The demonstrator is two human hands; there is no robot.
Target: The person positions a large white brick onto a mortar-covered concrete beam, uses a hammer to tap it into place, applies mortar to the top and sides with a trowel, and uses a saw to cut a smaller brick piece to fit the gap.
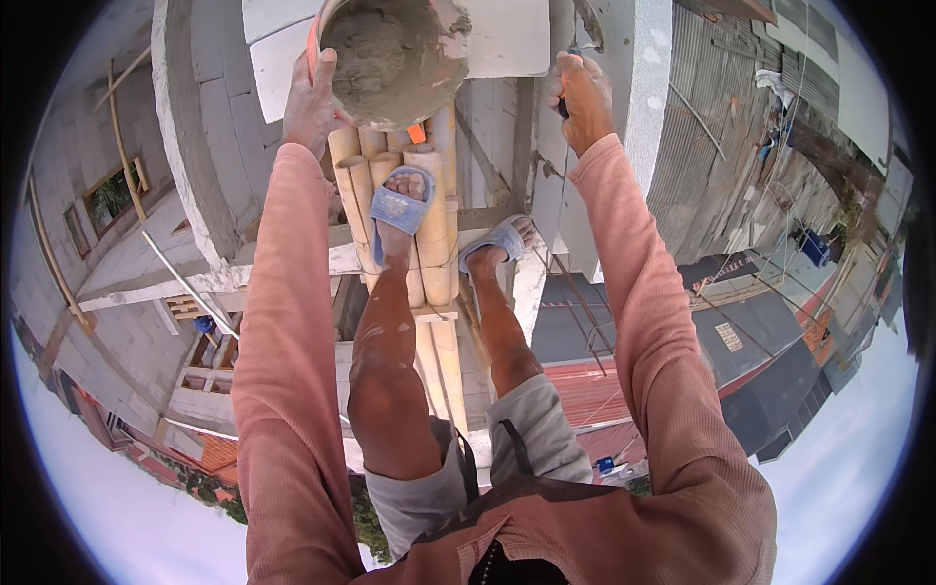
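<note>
My left hand (312,102) grips the rim of a round orange bucket (390,58), nearly full of wet grey mortar, resting far ahead on the pale block wall (210,127). My right hand (583,97) is clenched around a dark tool handle (567,73) to the right. Near me, my sandalled feet (400,210) stand on bamboo poles (434,234), beside the wall.

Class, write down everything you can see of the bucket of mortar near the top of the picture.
The bucket is round, with an orange rim showing at its left edge, its walls smeared grey. It is nearly full of wet grey mortar, lumpy on top. It sits upright at the top of the view, against white blocks and above the bamboo poles. The left hand grips its rim, thumb on the edge. Its upper part is cut off by the frame.
</note>
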